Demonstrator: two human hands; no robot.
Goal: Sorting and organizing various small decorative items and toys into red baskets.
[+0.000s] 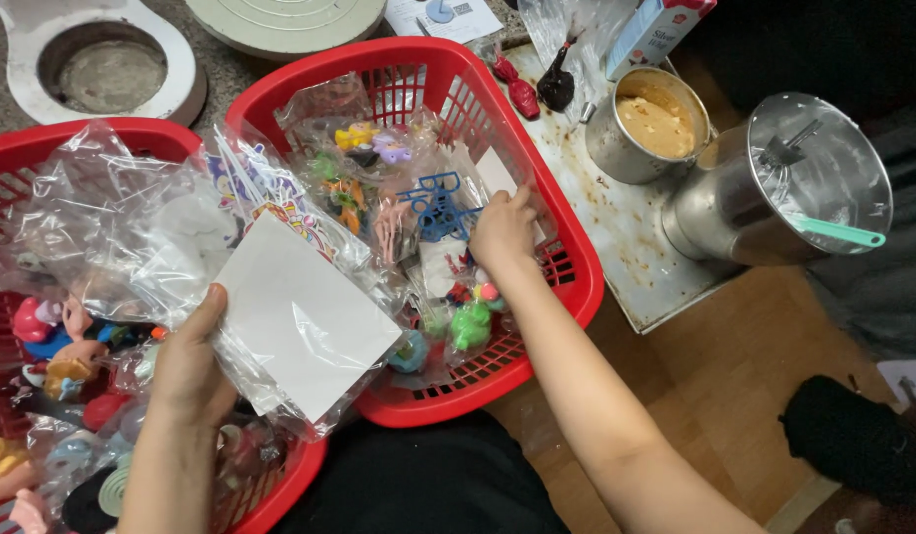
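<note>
Left hand [189,371]: fingers closed around a clear plastic bag w/ a white card insert [305,321], thumb lying flat on the front near the card's left edge, other fingers hidden behind the bag. Bag is held tilted over the gap between two baskets, its lower corner hanging past the rim of the left red plastic basket [280,485]. More crinkled clear bags w/ colourful printed cards [265,193] fan out behind it, toward the top left of that basket.

Right hand [503,229]: reaching into the right red plastic basket [577,262], near its right rim. Fingers curled down and close together, tips pressed onto a small white card in a clear packet [495,170]; can't tell if it's actually pinched or just touched. Just left of the knuckles sits a blue plastic lattice-shaped toy [436,206] in its own bag. Below the wrist, a green round toy [470,324], touching other packets.

Right basket is packed w/ bagged small toys, yellow & purple figures [371,144] toward the far edge. Left basket holds loose pink and orange toy figures [57,341] along its left side, under the bags.

Beyond the right basket's far right corner: stained white tray [616,247] w/ an open metal can of tan paste [648,124] and, beside it, a tipped shiny metal pot [775,183] w/ a pale green plastic handle [839,232] sticking out. Black cloth [428,485] at the near edge, between the baskets.
</note>
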